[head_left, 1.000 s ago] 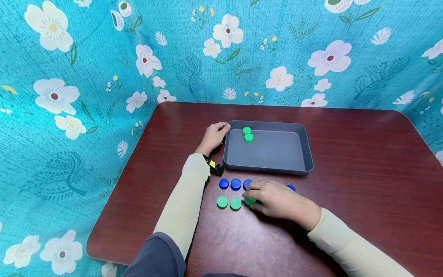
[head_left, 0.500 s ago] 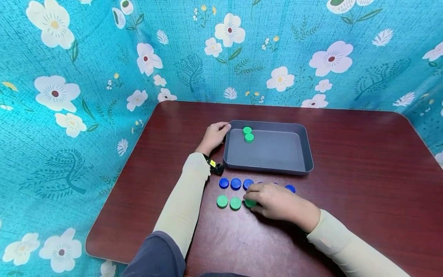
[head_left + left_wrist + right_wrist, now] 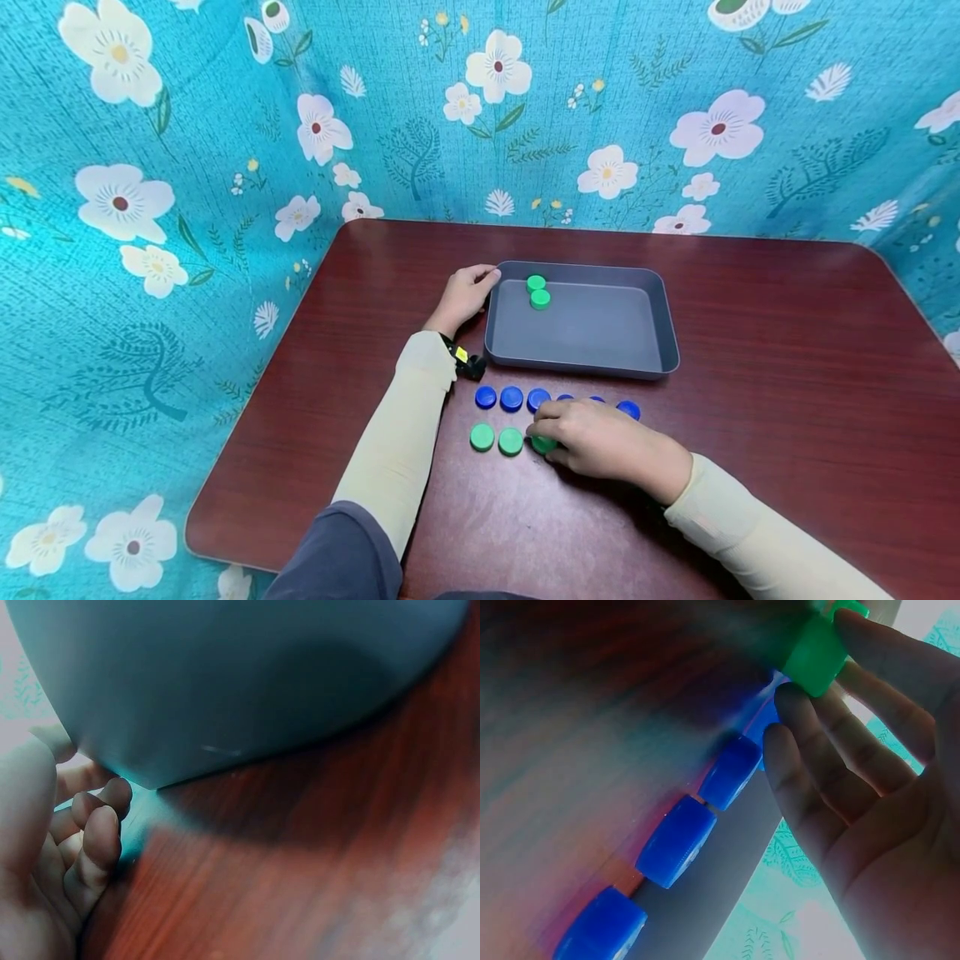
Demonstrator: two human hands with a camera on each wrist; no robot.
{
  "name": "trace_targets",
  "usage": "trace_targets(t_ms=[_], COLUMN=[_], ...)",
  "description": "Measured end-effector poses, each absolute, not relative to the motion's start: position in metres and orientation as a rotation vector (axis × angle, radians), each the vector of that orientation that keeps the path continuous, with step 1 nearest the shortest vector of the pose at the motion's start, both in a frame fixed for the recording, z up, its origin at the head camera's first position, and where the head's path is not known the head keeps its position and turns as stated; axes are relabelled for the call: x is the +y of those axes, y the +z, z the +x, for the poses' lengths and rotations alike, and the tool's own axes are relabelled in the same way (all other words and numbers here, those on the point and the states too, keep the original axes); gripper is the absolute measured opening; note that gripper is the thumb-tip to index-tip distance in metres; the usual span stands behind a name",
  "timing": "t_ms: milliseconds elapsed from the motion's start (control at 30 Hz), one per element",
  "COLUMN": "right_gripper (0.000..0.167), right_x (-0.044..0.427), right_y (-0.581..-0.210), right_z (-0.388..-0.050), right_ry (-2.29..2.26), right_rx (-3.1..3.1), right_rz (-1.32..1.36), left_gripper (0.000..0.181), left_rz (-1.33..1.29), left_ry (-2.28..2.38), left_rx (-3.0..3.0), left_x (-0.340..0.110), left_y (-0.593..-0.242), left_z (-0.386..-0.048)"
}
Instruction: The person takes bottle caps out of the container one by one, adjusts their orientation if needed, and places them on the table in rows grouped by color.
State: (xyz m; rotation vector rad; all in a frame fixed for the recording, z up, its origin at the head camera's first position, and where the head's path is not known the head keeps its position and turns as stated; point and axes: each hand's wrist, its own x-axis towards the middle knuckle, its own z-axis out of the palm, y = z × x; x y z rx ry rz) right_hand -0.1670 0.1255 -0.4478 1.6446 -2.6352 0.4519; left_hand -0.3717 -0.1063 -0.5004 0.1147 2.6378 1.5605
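My left hand (image 3: pixel 462 296) holds the far left corner of a dark grey baking tray (image 3: pixel 585 367), its thumb at the rim. In the left wrist view the other fingers (image 3: pixel 101 844) curl beside the tray's outer wall (image 3: pixel 240 690). My right hand (image 3: pixel 600 437) pinches a green bottle cap (image 3: pixel 815 656) between thumb and fingers, at the right end of a short green row on the table. Beside it are a green cap (image 3: pixel 511 442) and another green cap (image 3: pixel 482 437). Two more green caps (image 3: pixel 540 299) lie inside the tray, near its far left corner.
A row of several blue bottle caps (image 3: pixel 512 398) runs between the tray and the green row, partly hidden by my right hand. All stand on a dark red wooden table (image 3: pixel 787 350). A blue floral curtain (image 3: pixel 525 167) hangs behind and to the left.
My right hand has shifted very slightly to the right with the green cap, and more of the blue row shows. The left hand and tray stay put.
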Motion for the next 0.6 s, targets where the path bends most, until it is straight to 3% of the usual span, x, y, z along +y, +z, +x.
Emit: trace_targets(t_ms=[600], right_gripper=[0.027], right_x=[0.1259], right_y=[-0.4496], right_z=[-0.1663], right_ry=[0.455], right_rx=[-2.671], right_rz=[1.646], left_gripper=[0.043], left_rz=[0.152], left_ry=[1.565], left_rx=[2.637], left_x=[-0.1067], left_y=[-0.4995], left_z=[-0.3700])
